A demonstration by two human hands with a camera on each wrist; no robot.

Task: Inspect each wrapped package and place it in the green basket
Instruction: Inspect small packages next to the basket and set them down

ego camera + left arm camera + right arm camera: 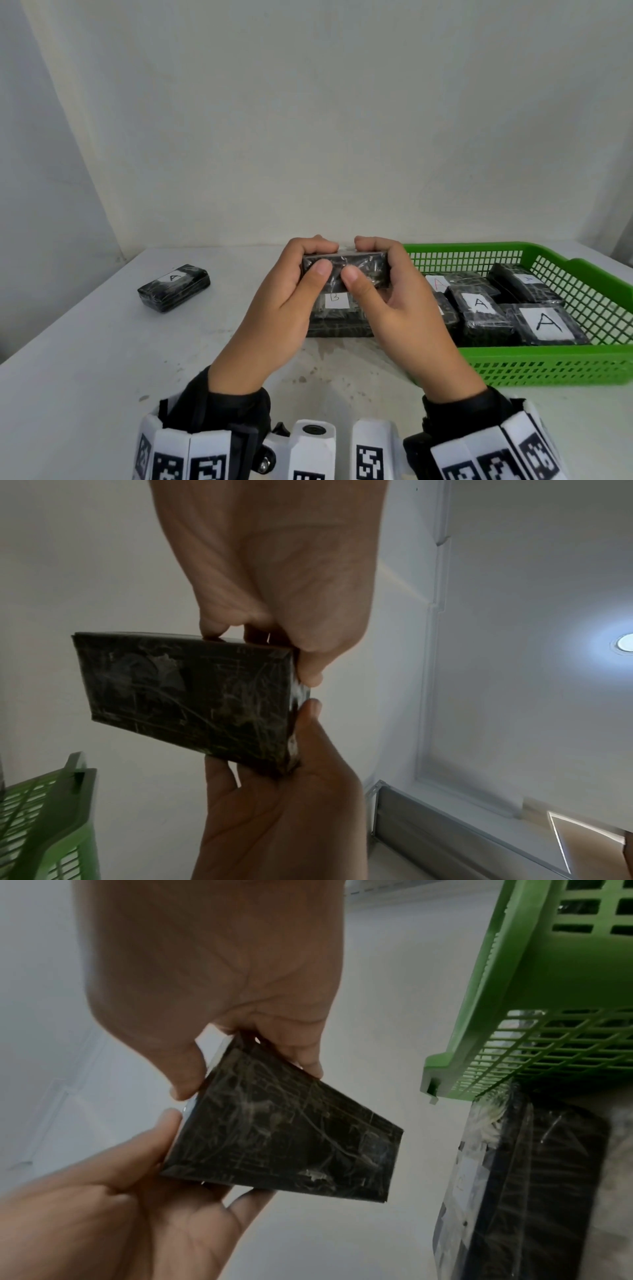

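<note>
Both hands hold one black plastic-wrapped package (346, 269) above the table, thumbs on its near face and fingers curled over its far edge. My left hand (317, 257) grips the left half and my right hand (363, 260) the right half. No label shows on the held package (192, 696) in the wrist views (284, 1145). The green basket (548, 363) stands to the right and holds several wrapped packages marked A (479, 305). Under the hands a package marked B (337, 317) lies on the table. Another package marked A (174, 287) lies far left.
The white table (102, 377) runs back to a white wall. The basket's near left corner (441, 1074) is close to the B package (534, 1191). Wrist-worn camera mounts with black-and-white markers (308, 452) fill the bottom of the head view.
</note>
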